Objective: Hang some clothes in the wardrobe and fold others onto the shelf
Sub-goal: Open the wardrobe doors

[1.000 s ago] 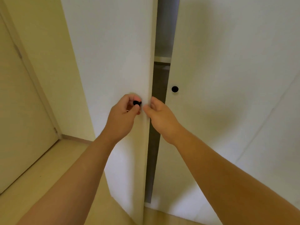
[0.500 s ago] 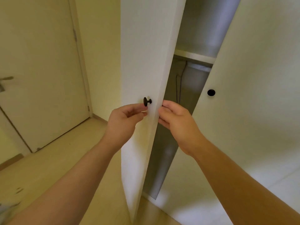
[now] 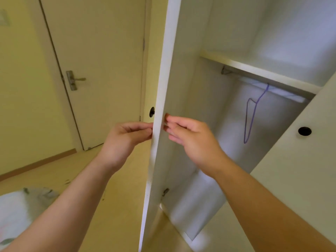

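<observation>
While the white flat-panel wardrobe door (image 3: 165, 70) stands edge-on, the left hand (image 3: 125, 140), fingers loosely curled, touches its outer edge; the right hand (image 3: 190, 140), fingers near-straight, touches its inner face.

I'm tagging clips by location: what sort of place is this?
Probably a bedroom at home: a white wardrobe door open, a purple hanger on the rail under a shelf, and a room door with a lever handle.

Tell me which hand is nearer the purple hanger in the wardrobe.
Right. The right hand is on the inner side of the open door, left of the purple hanger and apart from it; the left hand is farther left, on the door's outer side.
</observation>
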### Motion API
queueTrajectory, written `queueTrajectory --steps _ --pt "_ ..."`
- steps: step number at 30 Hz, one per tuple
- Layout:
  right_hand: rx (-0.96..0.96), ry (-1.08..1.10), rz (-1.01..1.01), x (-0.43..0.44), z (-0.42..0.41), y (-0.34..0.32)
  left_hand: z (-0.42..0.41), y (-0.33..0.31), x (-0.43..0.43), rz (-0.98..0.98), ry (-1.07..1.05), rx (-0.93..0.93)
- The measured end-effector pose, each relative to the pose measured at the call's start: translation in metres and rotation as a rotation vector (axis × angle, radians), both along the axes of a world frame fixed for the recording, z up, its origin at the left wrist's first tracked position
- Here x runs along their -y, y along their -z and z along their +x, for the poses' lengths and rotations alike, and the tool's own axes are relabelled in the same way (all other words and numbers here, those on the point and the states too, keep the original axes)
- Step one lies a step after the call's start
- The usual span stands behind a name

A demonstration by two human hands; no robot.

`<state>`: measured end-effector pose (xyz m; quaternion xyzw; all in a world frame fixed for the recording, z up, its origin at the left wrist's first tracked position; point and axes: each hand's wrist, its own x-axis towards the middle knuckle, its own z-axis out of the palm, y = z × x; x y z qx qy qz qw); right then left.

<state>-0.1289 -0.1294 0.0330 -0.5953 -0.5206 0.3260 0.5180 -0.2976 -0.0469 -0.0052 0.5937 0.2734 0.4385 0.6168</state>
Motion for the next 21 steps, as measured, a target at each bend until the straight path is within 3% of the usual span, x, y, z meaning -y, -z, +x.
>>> queueTrajectory --steps 16,21 --pt "0.167 -0.281 -0.098 -0.111 -0.07 -0.011 -0.06 0.005 -0.069 -0.037 -0.408 0.031" --pt "0.191 -0.291 -0.115 -0.13 -0.076 -0.012 -0.06 0.014 -0.079 -0.026 -0.432 0.017"
